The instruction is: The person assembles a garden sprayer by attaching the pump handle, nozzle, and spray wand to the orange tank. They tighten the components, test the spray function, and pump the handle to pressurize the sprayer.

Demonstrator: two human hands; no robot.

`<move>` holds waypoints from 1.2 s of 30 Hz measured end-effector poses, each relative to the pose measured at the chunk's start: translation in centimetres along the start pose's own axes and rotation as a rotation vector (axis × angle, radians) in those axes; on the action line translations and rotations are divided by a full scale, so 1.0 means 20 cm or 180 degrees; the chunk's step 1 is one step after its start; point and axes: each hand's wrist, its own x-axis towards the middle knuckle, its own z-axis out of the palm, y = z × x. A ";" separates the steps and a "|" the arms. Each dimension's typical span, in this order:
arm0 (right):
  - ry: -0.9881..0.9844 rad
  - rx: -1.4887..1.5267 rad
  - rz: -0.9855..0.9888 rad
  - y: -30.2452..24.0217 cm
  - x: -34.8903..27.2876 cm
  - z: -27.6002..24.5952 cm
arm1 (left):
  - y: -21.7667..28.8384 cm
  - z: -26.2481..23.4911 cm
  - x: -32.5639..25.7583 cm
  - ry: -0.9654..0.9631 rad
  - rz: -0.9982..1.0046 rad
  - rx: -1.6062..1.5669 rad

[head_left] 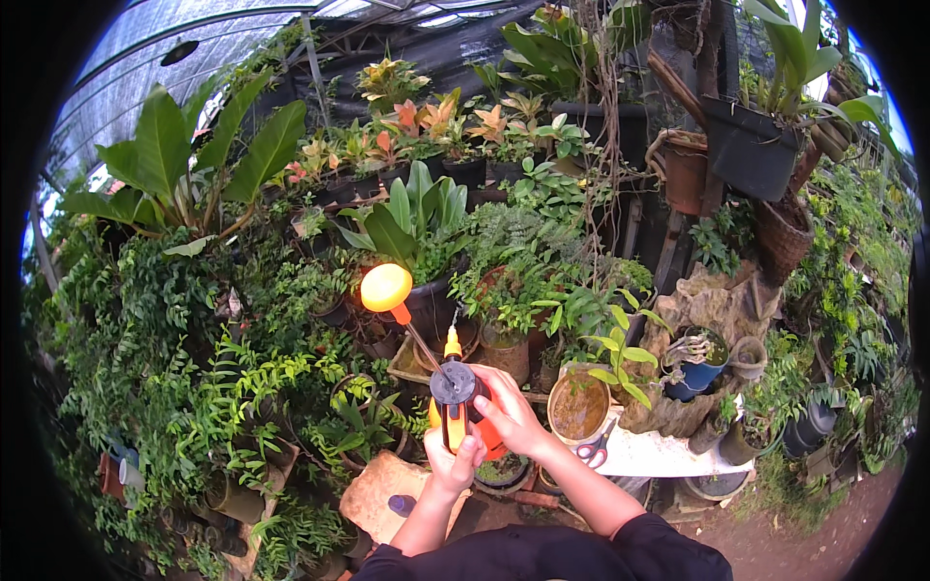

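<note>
Sprayer: orange-yellow pump sprayer (455,407) held upright at chest height, pump rod drawn out, round yellow knob (386,287) high at upper left.
Left hand (453,463): fingers wrapped around the sprayer's base.
Right hand (509,412): curled around the dark cap and body.
Progress: rod looks fully out; judged mid-pumping, no spray visible.
Room: potted plants (417,228) crowd front and left; brown pot (578,407) and scissors (593,452) just right; open air only above the hands.
</note>
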 end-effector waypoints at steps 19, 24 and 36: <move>-0.0104 0.2572 0.1912 -0.21 0.53 -0.02 | 0.00 -0.05 0.06 0.0142 0.0737 0.0727; -0.0057 0.2611 0.1744 -0.22 0.55 0.02 | -0.04 -0.05 0.08 0.0135 0.0802 0.0771; 0.0156 0.2551 0.1751 -0.21 0.60 0.06 | -0.08 -0.05 0.14 0.0194 0.0908 0.0881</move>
